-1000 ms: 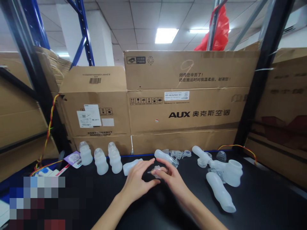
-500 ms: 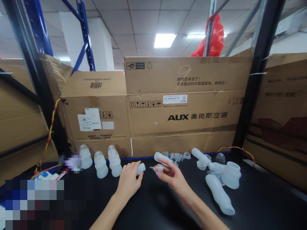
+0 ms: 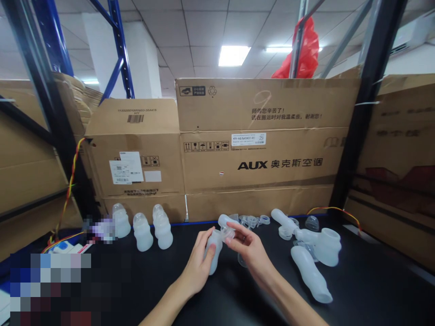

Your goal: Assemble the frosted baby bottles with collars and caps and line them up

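Note:
My left hand [image 3: 196,266] is wrapped round a frosted white baby bottle body [image 3: 215,254], held tilted above the black tabletop with its mouth up. Between the thumb and fingers of my right hand [image 3: 252,251] is a clear bottle nipple with its collar [image 3: 228,232]. It is close against the bottle's mouth; whether they touch I cannot tell. Behind my right fingers lie another frosted bottle [image 3: 223,220] and several clear rings and caps [image 3: 252,221]. A clear round part [image 3: 241,260] shows partly under my right hand.
To the left stand capped bottles [image 3: 143,232] upright. On the right, several uncapped bottles lie in a heap, a curved one [image 3: 311,275] nearest. A clear dome cap [image 3: 311,222] is behind them. Cardboard [image 3: 265,176] walls the back; dark posts [image 3: 367,104] flank the table.
My left hand has picked the bottle up from the table, brought it right and tipped it upward. The nipple in my right hand has turned and come to the bottle's mouth.

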### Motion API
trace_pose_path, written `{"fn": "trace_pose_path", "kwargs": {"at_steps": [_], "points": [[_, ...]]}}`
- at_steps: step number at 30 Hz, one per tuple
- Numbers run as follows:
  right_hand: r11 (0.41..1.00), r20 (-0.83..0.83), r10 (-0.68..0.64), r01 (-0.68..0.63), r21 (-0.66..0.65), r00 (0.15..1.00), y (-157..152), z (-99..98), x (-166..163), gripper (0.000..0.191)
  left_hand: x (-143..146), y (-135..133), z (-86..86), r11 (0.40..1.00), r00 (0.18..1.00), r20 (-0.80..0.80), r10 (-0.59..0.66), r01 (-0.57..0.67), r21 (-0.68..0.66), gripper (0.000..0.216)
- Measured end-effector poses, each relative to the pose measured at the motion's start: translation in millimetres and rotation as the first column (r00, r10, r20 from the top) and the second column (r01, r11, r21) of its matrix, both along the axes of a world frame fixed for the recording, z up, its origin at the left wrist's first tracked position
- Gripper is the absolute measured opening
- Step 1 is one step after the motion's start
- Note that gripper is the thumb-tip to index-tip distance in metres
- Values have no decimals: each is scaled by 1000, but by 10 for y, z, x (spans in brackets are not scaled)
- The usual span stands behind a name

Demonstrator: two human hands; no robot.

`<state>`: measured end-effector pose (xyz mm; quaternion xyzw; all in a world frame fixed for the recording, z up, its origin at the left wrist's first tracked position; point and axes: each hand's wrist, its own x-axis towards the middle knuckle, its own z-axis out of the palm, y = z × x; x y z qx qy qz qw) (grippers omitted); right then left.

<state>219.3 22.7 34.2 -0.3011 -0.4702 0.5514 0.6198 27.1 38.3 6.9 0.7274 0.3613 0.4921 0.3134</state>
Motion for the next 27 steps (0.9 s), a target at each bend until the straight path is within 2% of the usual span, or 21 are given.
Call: {"fn": "trace_pose_path", "kwargs": {"at_steps": [3,9,12,16,21,27], "points": [[1000,-43,-7,7,-19,999,-24,1,-26,55,-40,8,1,999,998,34,-53,52,6,39],[994,-154,88,-98,-57,984,-83,68,-67,62,-14,-42,-25,984,973,160,-169,176,-33,36],[997,-62,52,-55,-46,997,-58,30,-67,59,17,-97,27,977,966,168,-199,208,-41,35],[1000,127,-25,27,-16,992,-29,-19,-56,58,50,-138,115,980,970,165,-179,190,-51,29],[998,231,-22,8,62,973,-10,-35,-48,55,48,-137,153,989,984,116,-136,141,-39,24],[984,333,-38,-23,178,942,-14,-53,-52,50,21,-140,154,996,988,121,-94,95,3,35]]}}
